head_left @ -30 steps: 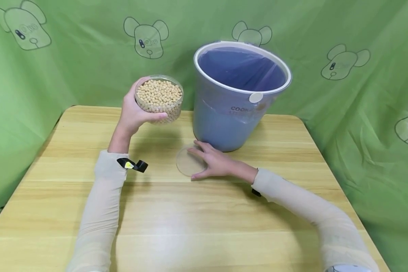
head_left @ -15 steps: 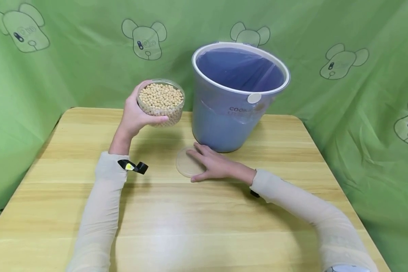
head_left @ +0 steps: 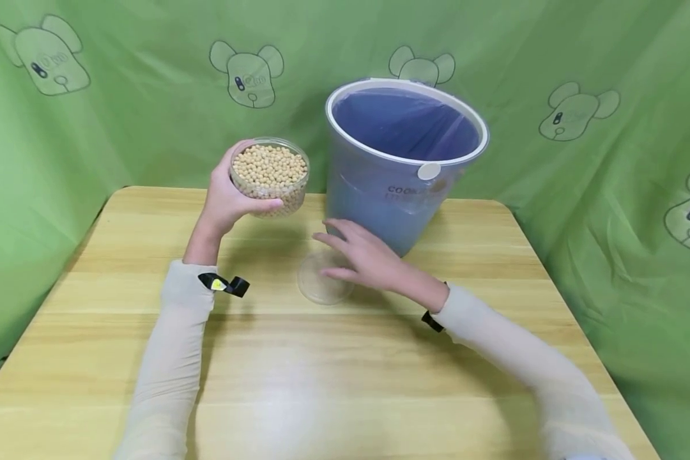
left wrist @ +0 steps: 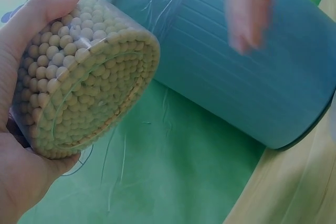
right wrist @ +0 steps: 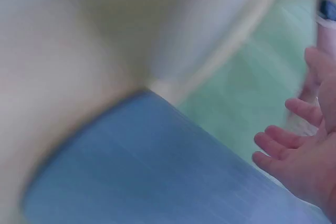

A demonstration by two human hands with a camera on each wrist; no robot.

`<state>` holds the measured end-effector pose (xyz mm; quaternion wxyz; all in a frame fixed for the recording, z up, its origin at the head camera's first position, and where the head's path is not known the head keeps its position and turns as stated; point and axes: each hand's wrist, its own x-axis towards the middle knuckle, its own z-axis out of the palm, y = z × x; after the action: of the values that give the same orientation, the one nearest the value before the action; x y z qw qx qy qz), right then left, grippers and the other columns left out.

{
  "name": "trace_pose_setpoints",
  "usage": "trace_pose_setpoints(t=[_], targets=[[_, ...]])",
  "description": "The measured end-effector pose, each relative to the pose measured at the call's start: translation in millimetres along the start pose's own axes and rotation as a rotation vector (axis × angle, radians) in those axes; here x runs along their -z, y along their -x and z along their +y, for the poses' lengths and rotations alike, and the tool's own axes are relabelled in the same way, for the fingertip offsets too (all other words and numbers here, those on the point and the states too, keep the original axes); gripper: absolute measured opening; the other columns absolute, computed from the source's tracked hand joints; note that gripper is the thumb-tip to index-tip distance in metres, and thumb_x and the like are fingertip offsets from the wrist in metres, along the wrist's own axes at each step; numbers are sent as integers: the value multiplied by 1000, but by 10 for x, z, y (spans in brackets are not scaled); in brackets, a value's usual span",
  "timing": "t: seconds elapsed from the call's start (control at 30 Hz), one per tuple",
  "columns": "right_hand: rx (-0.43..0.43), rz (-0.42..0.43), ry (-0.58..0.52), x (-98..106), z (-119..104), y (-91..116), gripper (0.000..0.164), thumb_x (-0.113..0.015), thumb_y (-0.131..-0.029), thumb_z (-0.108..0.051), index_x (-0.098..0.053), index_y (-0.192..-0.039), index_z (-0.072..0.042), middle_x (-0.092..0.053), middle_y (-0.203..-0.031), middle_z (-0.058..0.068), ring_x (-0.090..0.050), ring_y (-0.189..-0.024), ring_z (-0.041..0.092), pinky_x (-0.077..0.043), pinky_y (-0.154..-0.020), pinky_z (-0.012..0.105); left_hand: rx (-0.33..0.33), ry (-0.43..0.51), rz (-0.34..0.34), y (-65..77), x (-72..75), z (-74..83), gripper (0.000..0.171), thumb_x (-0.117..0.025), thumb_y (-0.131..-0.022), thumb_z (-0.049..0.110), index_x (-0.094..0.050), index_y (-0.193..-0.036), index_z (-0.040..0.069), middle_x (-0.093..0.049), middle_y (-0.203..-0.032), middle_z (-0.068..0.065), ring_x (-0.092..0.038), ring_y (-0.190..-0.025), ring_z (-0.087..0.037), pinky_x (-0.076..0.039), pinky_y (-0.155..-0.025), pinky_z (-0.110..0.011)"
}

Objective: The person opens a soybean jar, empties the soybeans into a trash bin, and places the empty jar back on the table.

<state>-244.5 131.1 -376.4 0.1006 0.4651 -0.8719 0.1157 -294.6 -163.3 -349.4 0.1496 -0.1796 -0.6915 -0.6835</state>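
Observation:
My left hand (head_left: 228,195) grips a clear round jar (head_left: 290,199) from its left side, holding it above the table. Pale round beans (head_left: 269,167) fill the jar, which has no lid on its top. The left wrist view shows the jar (left wrist: 89,85) tilted, its base toward the camera. A clear round lid (head_left: 316,284) lies flat on the table. Above its right side hovers my right hand (head_left: 368,255), fingers spread and holding nothing. The right wrist view also shows this hand (right wrist: 307,153) with its fingers apart.
A blue trash bin (head_left: 374,191) with a white rim and a clear liner stands at the back of the wooden table (head_left: 282,370), just behind the right hand. Green cloth (head_left: 167,76) with printed animal heads hangs around the table.
My right hand has lifted off the lid, which stays on the table. The left hand still holds the jar in nearly the same place.

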Motion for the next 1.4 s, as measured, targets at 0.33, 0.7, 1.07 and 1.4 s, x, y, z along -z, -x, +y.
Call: trace_pose_setpoints(t=[0.33, 0.7, 1.07, 1.4], targets=[[220, 580, 206, 687, -123, -86, 36, -69, -94, -13, -68, -129, -3, -69, -128, 20, -64, -120, 37, -45, -115, 54, 5, -3, 12, 8, -11, 5, 103, -92, -54, -8, -50, -146, 13, -54, -145, -10, -54, -131, -24, -49, -114, -42], [-42, 898, 360, 991, 239, 93, 27, -58, -101, -9, -70, -124, -1, -72, -119, 20, -65, -112, 40, -44, -117, 50, 4, -14, -2, -36, -36, 27, 103, -92, -54, -6, -50, -146, 13, -53, -145, -11, -54, -132, -25, -49, -114, -42], [-68, 870, 359, 882, 460, 131, 22, -54, -103, -9, -66, -115, 4, -65, -96, 22, -59, -89, 41, -50, -89, 53, 12, -55, 2, -3, -36, 66, 104, -95, -54, -3, -50, -146, 15, -54, -145, -8, -53, -132, -22, -47, -115, -42], [-52, 863, 275, 820, 513, 95, 20, -50, -103, -8, -63, -112, 5, -57, -92, 22, -51, -88, 41, -42, -87, 53, -15, -17, 61, -91, -87, 336, 103, -95, -52, -3, -52, -144, 15, -56, -143, -8, -55, -130, -22, -50, -113, -41]])
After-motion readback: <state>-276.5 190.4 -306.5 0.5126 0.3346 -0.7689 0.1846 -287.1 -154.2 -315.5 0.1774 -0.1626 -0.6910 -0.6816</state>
